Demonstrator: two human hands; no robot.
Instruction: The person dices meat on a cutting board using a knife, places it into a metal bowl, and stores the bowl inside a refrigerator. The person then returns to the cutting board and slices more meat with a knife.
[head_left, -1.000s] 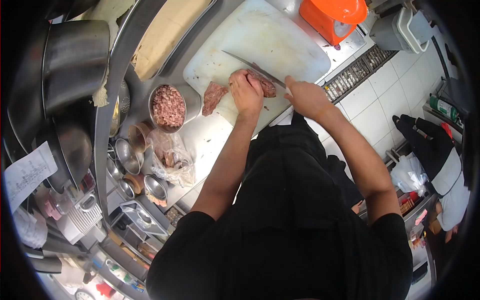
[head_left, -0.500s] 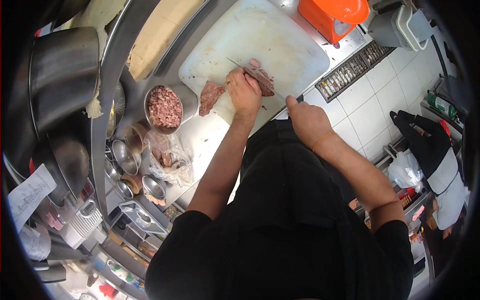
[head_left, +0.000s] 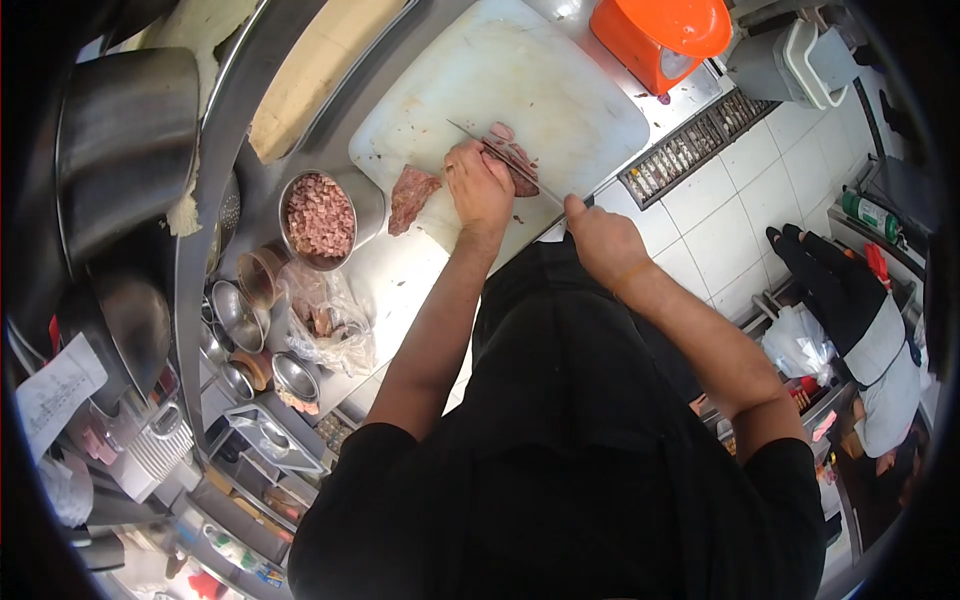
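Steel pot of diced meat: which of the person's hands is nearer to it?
Left. The left hand is over the cutting board, with a meat chunk between it and the pot. The right hand, gripping the knife, is farther off, beyond the left.

Rectangular plastic cutting board: milky white, faint yellowish smudges. Ragged flat slab of meat: brownish red, paler mottling. Small diced meat cubes: pink, whitish flecks. Plastic scale with round dish: bright orange, pale dial. Long metal knife blade: grey. Square floor tiles: white, grey grid lines. Short-sleeved cloth shirt: plain black.
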